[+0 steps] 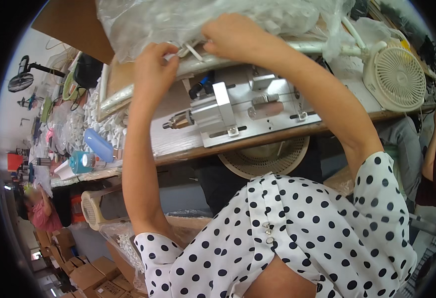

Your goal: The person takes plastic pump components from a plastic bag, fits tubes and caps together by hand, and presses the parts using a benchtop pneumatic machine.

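Both my arms reach to the far side of the bench, where small white plastic pieces lie at the front of a clear plastic bag. My left hand is at the left of these pieces, its thumb and forefinger curved and apart, with no held thing visible between them. On the right, my right hand has its fingers curled in against the bag's edge; whatever they hold is hidden. Nearer to me, a silver metal clamping fixture with a cylinder sits on the bench below my hands.
A white fan stands at the right. Heaped white parts, a blue plastic piece and a teal roll lie at left. A woven basket is under the bench edge. Other people appear at both sides.
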Action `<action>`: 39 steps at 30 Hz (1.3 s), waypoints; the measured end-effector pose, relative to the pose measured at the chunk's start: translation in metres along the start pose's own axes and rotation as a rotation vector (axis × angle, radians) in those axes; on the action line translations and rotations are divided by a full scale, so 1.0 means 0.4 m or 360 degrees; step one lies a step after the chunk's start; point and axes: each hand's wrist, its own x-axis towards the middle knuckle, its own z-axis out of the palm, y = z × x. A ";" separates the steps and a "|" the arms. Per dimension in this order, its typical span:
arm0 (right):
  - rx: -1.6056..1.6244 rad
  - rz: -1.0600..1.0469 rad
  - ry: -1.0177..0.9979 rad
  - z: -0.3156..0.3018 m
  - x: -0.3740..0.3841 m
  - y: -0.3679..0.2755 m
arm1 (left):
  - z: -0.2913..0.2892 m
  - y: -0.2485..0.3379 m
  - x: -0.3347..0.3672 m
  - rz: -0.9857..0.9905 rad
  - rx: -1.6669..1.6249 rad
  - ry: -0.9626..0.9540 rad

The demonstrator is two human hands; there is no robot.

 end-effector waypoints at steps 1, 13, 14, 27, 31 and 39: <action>0.0191 0.0030 -0.0009 -0.025 -0.015 0.006 | -0.015 0.013 -0.010 -0.0081 -0.0064 0.0019; 0.0468 -0.0728 0.0363 0.062 -0.400 0.029 | 0.003 0.163 -0.096 -0.0882 -0.1254 -0.0023; 0.0447 -0.0727 0.0429 0.067 -0.395 0.025 | 0.002 0.172 -0.104 -0.0882 -0.1241 -0.0018; 0.0636 -0.0543 0.0267 -0.004 -0.292 0.025 | 0.082 0.312 -0.277 -0.0734 -0.1615 0.0212; 0.0548 -0.0361 0.0314 0.028 -0.076 -0.017 | 0.122 0.358 -0.299 -0.0496 -0.1196 0.0132; -0.0052 -0.0271 -0.0045 0.062 0.132 -0.091 | 0.203 0.367 -0.318 -0.0176 -0.0912 0.0211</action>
